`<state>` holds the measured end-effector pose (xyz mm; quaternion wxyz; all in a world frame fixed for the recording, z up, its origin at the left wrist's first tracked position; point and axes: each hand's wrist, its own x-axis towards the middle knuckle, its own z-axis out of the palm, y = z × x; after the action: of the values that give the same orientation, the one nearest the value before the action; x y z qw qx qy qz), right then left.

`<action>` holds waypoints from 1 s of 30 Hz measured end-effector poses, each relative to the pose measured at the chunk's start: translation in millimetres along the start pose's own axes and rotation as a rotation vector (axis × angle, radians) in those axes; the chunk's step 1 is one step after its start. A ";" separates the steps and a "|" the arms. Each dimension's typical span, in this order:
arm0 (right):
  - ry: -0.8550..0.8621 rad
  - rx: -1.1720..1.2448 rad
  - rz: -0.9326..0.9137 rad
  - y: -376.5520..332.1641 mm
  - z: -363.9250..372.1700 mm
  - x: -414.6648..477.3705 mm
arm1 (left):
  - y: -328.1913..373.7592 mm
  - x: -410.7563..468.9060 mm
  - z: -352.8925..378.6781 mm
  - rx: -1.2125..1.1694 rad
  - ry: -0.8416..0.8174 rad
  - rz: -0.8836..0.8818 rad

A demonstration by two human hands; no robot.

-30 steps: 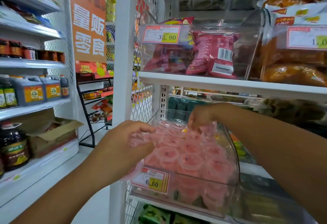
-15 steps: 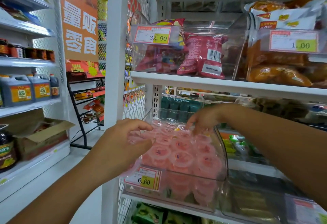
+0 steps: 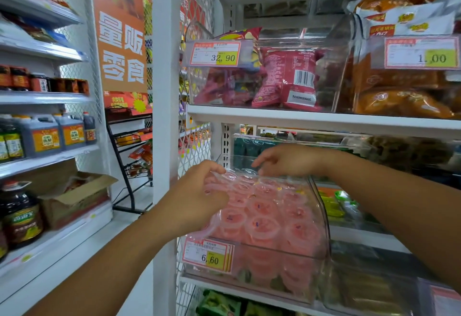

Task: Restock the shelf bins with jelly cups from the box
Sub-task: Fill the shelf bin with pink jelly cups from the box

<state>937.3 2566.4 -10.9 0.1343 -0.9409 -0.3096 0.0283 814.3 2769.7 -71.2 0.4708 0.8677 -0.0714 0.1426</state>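
Head view: an open brown cardboard box (image 3: 74,198) sits on the low left shelf, well apart from the bin. Our left hand (image 3: 197,198) has risen since a second ago and now grips the crinkled clear plastic wrap (image 3: 219,174), lifting its edge above the round pink jelly cups (image 3: 262,225) that fill the clear plastic shelf bin (image 3: 321,215). Our right hand (image 3: 287,162) pinches the same wrap at the back. We judge the cups are placed and the wrap comes off next
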 end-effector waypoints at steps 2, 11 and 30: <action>0.008 0.220 -0.062 -10.1 -3.0 -11.1 | 2.8 8.3 2.9 -0.008 -0.026 -0.016; 0.080 0.586 -0.192 -28.8 11.2 -16.8 | 4.2 30.5 9.0 -0.059 -0.088 0.031; 0.089 0.417 0.377 -4.9 54.2 120.7 | -13.8 36.0 -11.3 -0.293 0.087 -0.072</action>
<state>1024.5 2654.2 -58.1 0.3307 -0.9343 -0.1106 0.0745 850.0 2787.1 -65.1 0.5996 0.7849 -0.0400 0.1511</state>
